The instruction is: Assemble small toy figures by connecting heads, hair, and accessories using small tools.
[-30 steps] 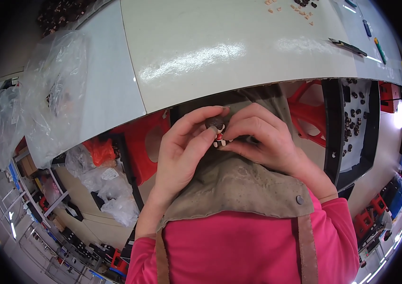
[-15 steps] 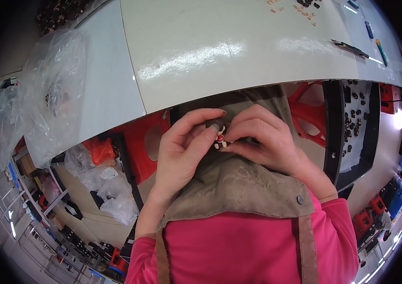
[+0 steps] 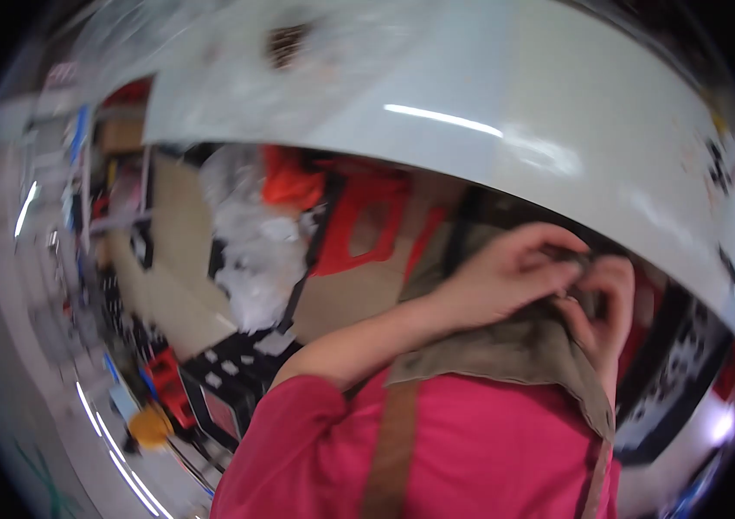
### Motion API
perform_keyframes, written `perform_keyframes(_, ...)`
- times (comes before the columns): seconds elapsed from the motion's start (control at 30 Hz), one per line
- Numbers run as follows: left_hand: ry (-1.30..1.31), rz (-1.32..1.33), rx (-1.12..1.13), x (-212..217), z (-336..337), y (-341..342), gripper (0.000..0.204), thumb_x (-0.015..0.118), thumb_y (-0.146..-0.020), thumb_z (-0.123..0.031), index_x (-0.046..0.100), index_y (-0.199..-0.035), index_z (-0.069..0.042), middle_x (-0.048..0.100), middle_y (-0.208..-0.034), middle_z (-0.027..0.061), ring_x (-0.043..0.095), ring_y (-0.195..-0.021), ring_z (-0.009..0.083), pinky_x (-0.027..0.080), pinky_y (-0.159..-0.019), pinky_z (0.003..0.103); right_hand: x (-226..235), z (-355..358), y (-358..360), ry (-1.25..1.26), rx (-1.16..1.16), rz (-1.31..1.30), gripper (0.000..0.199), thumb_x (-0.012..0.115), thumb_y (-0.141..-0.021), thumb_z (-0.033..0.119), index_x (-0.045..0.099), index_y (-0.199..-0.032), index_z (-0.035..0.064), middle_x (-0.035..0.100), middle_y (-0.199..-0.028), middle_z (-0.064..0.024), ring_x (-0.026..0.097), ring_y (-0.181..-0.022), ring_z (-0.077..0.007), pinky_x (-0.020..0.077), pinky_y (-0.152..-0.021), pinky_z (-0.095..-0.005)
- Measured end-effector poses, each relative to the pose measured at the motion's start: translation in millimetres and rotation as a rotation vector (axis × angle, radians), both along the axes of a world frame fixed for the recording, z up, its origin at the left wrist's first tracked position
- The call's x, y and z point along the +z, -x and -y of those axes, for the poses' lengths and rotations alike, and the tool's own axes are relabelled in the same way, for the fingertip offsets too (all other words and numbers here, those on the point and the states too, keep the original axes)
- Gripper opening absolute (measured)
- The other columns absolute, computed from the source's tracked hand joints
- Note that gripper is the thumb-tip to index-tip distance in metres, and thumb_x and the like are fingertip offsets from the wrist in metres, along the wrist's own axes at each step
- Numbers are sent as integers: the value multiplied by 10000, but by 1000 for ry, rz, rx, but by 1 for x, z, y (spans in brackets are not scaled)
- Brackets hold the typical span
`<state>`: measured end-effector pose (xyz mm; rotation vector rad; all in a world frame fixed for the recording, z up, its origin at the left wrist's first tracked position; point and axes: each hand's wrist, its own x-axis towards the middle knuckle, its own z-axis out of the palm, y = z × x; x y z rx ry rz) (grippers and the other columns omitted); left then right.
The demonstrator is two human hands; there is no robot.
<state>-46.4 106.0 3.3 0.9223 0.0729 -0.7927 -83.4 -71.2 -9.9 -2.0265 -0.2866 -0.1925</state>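
Note:
Above the brown apron (image 3: 506, 355) on my lap, my two hands meet close to the table's front edge. My left hand (image 3: 510, 272) is closed, thumb and fingers pinching a small toy figurine (image 3: 577, 258). Only a dark, smeared part of it shows. Curled against it from the other side is my right hand (image 3: 608, 298), also closed, with its fingertips at the figurine. Motion blur and the fingers hide the figurine's details and the exact contact.
A glossy pale table (image 3: 609, 95) spans the far side, with clear plastic film (image 3: 333, 60) on its left. Below stand a red stool (image 3: 359, 225), white plastic bags (image 3: 255, 251) and an orange bag (image 3: 291, 177). A dark tray (image 3: 674, 372) with small parts is at right.
The view has swung to the left, so my hands and the table sit farther right and are blurred. The figurine's red clothing no longer shows; both hands stay together around it.

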Motion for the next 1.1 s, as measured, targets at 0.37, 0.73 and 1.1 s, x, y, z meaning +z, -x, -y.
perform_keyframes(0.37,71,195,148,0,-12,23,315,558,-914,-137,483,-1183,10,570,-1057,59,561,-924,85,474,-796,233,-1,-12,4,-34,129,79,278,727,-701,-3,509,-866,47,487,-876,-82,473,-834,-228,383,-788,-305)
perform_keyframes(0.73,30,-9,211,-13,-30,18,348,470,-956,-138,444,-1284,-25,548,-1199,124,543,-1084,187,442,-937,323,-8,-33,-18,-100,166,38,348,767,-668,-12,545,-930,44,521,-951,-96,550,-817,-198,487,-672,-273)
perform_keyframes(1.1,22,-60,131,-26,-19,17,363,459,-965,-205,442,-1287,-40,553,-1182,114,529,-1098,193,416,-949,345,-16,-18,-4,-131,94,-89,308,751,-685,8,546,-911,54,523,-936,-71,530,-847,-191,459,-709,-278)
